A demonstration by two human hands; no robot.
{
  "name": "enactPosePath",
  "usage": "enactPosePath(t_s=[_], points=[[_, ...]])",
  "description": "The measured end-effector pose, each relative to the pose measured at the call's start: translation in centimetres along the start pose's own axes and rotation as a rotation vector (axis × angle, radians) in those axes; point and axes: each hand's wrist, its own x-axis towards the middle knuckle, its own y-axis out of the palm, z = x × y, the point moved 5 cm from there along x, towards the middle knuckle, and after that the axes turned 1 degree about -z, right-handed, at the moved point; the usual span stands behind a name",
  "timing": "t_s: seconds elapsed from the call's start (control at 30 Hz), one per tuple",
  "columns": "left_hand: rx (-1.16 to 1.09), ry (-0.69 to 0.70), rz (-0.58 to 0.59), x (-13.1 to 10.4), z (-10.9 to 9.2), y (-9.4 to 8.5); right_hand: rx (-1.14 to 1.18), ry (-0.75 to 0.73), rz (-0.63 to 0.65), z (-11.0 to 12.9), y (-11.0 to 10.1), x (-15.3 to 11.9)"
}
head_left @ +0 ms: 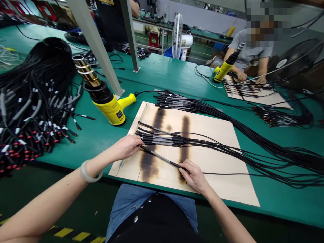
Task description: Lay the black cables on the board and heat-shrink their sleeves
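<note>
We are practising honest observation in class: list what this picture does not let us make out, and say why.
All in the head view:
Tip of the single cable: hidden by the left hand's fingers.
Far ends of the long cable bundle: cut off by the right edge.
Label print on the nearer heat gun: too small.
Head of the person at upper right: hidden by pixel blocks.

A pale bangle [87,172] circles the left wrist, above blue jeans [121,209] and a black apron [154,219].
</note>
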Motion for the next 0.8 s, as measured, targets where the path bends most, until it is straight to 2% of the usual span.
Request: enactPosePath(t_s=[0.13, 0.3, 0.57, 0.8], points=[[-0.07, -0.03, 0.071, -2.1, -0.2, 0.5, -0.015, -0.004, 0.028, 0.3, 0.3, 0.0], [-0.039, -0.04, 0.107, -3.0, -0.6, 1.1, -0.083, -0.036, 0.065, 0.7, 0.8, -0.2], [-0.16, -0.065, 0.046, -4.6, 0.3, 0.6, -0.127, -0.052, 0.008, 1.4, 1.5, -0.2], [-0.271, -0.113, 0.006, -6.5, 2.0, 0.1, -0.099, -0.072, 0.004, 2.0, 2.2, 0.2]])
